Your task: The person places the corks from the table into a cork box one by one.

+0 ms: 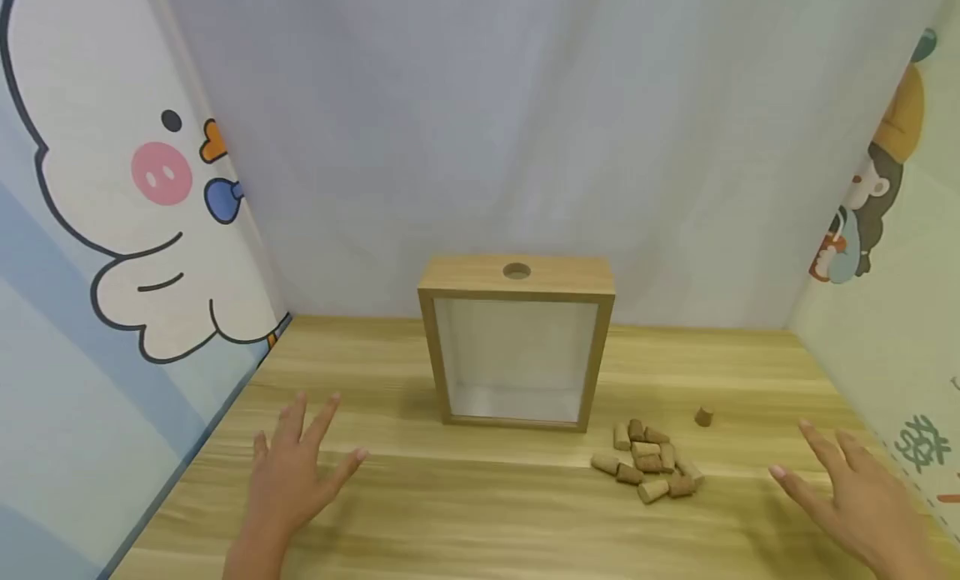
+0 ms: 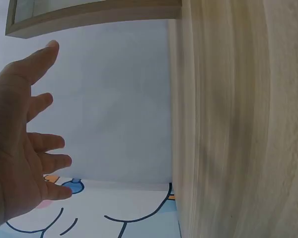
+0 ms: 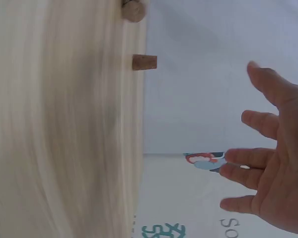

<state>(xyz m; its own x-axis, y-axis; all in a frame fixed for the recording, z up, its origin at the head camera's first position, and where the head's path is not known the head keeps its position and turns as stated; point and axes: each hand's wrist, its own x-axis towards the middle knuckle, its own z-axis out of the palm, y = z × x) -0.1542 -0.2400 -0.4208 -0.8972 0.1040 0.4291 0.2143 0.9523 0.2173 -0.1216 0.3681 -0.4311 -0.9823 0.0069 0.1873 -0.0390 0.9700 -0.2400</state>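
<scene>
My left hand (image 1: 288, 476) hovers over the left part of the table, fingers spread and holding nothing; the left wrist view shows the same hand (image 2: 20, 144) with its fingers apart. On the right side, my right hand (image 1: 862, 497) is likewise spread and free of any object. Nearest to it stands a single cork (image 1: 703, 416), upright, also visible in the right wrist view as a small brown cork (image 3: 144, 62). Left of that cork lies a loose pile of corks (image 1: 647, 450). A wooden frame box (image 1: 517, 426) with a clear front and a round hole on top stands upright behind the pile.
The wood-grain table (image 1: 450, 513) runs back to a pale curtain (image 1: 525, 147). Printed panels close off both sides: a cartoon duck panel (image 1: 90, 188) at left and a pale green panel (image 1: 900, 338) at right.
</scene>
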